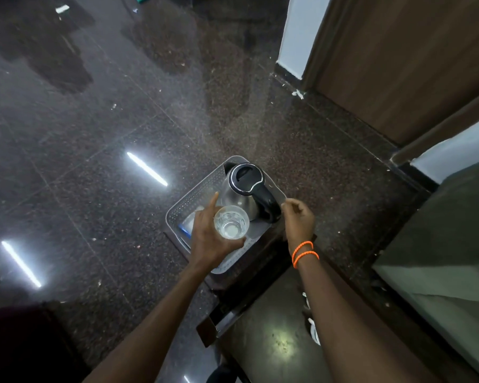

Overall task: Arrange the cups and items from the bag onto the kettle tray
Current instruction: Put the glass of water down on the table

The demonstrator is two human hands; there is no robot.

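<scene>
A grey perforated tray (190,201) rests on a small dark stand. On its far side stands a steel kettle (245,189) with a black lid and handle. My left hand (209,239) grips an upright clear glass cup (231,223), held just above the tray's near half beside the kettle. A small packet with a blue edge (188,226) lies on the tray to the left of that hand. My right hand (299,219), with orange bands on the wrist, hovers at the tray's right edge near the kettle handle, fingers loosely curled and holding nothing. No bag is in view.
The dark wooden stand (249,275) sits on a glossy dark granite floor (94,134) with light reflections. A wooden door (398,64) and white wall are at the upper right. A grey upholstered surface (448,258) fills the right side.
</scene>
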